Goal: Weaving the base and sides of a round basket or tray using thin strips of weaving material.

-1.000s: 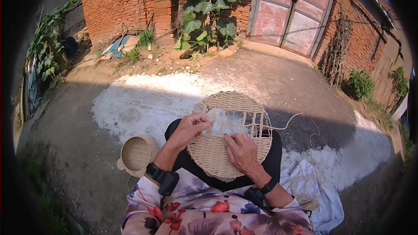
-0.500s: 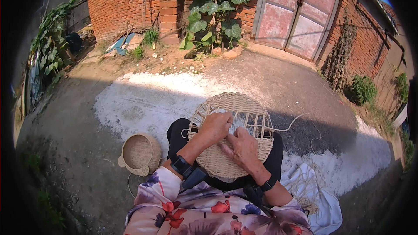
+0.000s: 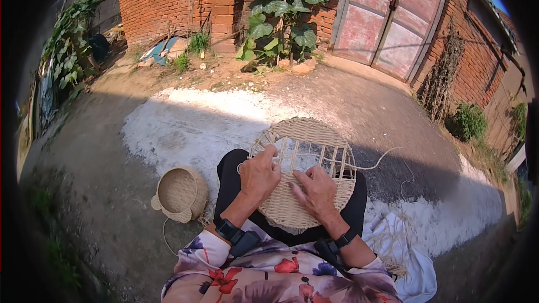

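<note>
A round woven straw panel (image 3: 289,206) rests on my lap, densely woven at its near and far parts. Bare ribs cross the open band in between. My left hand (image 3: 261,175) is closed at the left side of this band, its fingers pinching the straw cord (image 3: 370,167). The cord runs across the ribs and trails off past the panel's right edge. On the near woven part lies my right hand (image 3: 319,192), thumb and fingers gripping the panel beside the ribs. Its fingertips are partly hidden.
A small round woven basket (image 3: 182,193) with ear-like tabs stands on the ground at my left. At my right, loose straw strands (image 3: 396,241) lie on a white cloth (image 3: 418,278). Beyond are a leafy plant (image 3: 281,17), a brick wall (image 3: 163,5) and a red metal door (image 3: 365,28).
My left hand has moved left and toward me, away from the right hand, and turned more upright. The right hand has stayed at the near woven edge, its thumb now clear of the left hand.
</note>
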`<action>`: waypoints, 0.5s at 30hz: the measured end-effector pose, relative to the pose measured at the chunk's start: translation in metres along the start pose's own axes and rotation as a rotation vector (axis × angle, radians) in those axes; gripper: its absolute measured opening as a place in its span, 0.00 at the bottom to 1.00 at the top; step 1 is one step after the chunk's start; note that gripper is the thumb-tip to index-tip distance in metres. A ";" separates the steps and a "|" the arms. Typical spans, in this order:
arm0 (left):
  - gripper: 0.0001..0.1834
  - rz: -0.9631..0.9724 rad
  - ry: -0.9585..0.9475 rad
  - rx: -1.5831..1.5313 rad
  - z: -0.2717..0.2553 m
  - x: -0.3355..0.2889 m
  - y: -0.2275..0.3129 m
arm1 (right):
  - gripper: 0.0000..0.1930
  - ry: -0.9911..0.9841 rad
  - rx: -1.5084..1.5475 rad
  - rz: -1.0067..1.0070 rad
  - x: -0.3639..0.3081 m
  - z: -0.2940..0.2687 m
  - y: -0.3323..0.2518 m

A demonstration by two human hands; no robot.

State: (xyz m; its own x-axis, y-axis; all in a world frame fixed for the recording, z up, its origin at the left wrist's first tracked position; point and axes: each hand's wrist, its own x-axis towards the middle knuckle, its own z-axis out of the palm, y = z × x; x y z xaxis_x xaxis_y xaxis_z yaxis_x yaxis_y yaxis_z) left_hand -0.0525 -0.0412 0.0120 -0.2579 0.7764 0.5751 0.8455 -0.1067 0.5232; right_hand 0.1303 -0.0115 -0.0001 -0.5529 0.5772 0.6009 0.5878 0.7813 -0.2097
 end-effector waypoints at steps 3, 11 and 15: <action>0.11 -0.060 0.043 0.036 -0.012 -0.005 -0.020 | 0.17 0.004 0.012 -0.013 0.000 -0.001 -0.003; 0.07 -0.352 0.034 -0.141 -0.031 -0.029 -0.069 | 0.19 0.124 0.017 -0.129 -0.002 0.009 0.000; 0.04 -0.355 0.014 -0.474 -0.039 -0.013 -0.068 | 0.22 0.007 0.011 -0.208 0.010 0.014 -0.020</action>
State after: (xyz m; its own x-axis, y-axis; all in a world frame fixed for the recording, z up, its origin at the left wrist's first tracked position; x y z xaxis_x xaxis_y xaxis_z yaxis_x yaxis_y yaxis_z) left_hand -0.1247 -0.0684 -0.0063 -0.4961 0.8072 0.3200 0.4064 -0.1099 0.9071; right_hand 0.1045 -0.0179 -0.0009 -0.6575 0.4015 0.6375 0.4552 0.8860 -0.0886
